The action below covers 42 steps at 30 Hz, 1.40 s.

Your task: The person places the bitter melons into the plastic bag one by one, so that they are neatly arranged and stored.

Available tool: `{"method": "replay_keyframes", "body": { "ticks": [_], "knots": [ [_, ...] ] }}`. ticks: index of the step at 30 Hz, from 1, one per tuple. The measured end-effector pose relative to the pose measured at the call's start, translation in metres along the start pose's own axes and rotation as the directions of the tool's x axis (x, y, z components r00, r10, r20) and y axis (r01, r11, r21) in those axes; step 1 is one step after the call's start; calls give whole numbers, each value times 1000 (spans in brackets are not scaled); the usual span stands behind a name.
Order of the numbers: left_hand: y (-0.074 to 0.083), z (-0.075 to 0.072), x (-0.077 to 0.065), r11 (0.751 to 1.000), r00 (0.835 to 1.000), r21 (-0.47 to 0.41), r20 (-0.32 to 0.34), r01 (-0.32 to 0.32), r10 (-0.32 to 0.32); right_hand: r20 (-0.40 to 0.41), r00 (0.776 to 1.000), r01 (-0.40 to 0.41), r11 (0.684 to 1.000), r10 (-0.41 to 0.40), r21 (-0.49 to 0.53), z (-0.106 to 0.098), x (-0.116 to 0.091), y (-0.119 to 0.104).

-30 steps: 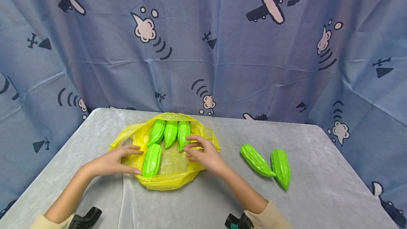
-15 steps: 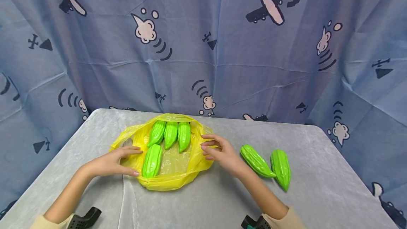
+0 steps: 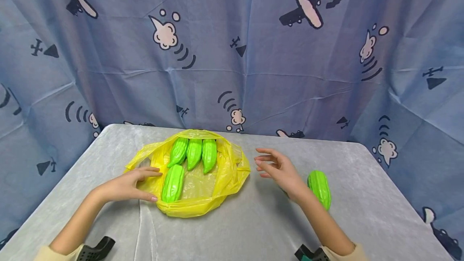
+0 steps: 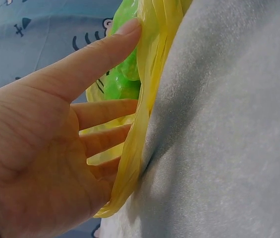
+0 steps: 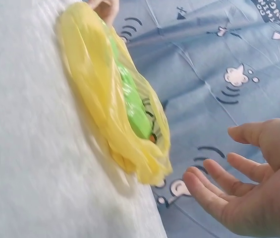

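A yellow plastic bag [image 3: 195, 206] lies spread wide on the grey-covered table, its mouth facing up. Inside are several green ridged vegetables that look like bitter melons, one of them a near-left bitter melon [image 3: 172, 183]; the others lie side by side at the back. My left hand [image 3: 132, 184] rests at the bag's left rim, fingers straight inside the edge and thumb at the near rim. Right of the bag, my right hand [image 3: 282, 172] hovers with relaxed fingers and holds nothing. A loose bitter melon [image 3: 320, 190] lies beyond the right forearm; a second is hidden behind that hand.
A blue curtain [image 3: 308, 92] printed with planes hangs right behind the table [image 3: 203, 241]. A black wrist mount [image 3: 97, 249] sits on the left forearm and another mount [image 3: 311, 253] on the right.
My right hand has moved right, from over the bag's contents out past its right rim, and now covers one loose bitter melon. My left hand and the bitter melons in the bag stay put.
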<state>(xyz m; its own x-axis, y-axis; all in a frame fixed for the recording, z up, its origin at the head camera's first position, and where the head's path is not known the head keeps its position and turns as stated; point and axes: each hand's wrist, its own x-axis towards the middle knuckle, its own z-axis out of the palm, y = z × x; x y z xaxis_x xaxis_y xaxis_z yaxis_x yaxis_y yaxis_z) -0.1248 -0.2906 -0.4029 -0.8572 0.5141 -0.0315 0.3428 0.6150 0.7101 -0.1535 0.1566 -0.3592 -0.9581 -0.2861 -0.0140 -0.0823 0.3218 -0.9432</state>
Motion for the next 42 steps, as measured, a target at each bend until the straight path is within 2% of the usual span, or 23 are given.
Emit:
{"method": "replay_keyframes", "body": {
  "ticks": [9,18,25,30,36,42],
  "knots": [
    [-1,1,0,1000,1000,9,0,2,-2,-79,997,-3,998,-2,-66,-25,-6,4],
    [0,1,1,1000,1000,-4,9,6,-6,-176,984,-25,990,0,-139,-40,-8,13],
    [0,1,2,1000,1000,-7,14,8,-8,-198,980,-65,971,19,-230,-53,-6,23],
    [-2,1,1,1000,1000,11,6,-2,2,-168,985,-94,950,45,-296,-61,-4,27],
    [-3,1,0,999,1000,43,-12,-13,13,-69,994,-108,931,89,-349,-68,-2,33],
    [-1,0,0,1000,1000,24,4,0,0,5,994,-98,929,107,-357,-72,-1,38]
  ]
}}
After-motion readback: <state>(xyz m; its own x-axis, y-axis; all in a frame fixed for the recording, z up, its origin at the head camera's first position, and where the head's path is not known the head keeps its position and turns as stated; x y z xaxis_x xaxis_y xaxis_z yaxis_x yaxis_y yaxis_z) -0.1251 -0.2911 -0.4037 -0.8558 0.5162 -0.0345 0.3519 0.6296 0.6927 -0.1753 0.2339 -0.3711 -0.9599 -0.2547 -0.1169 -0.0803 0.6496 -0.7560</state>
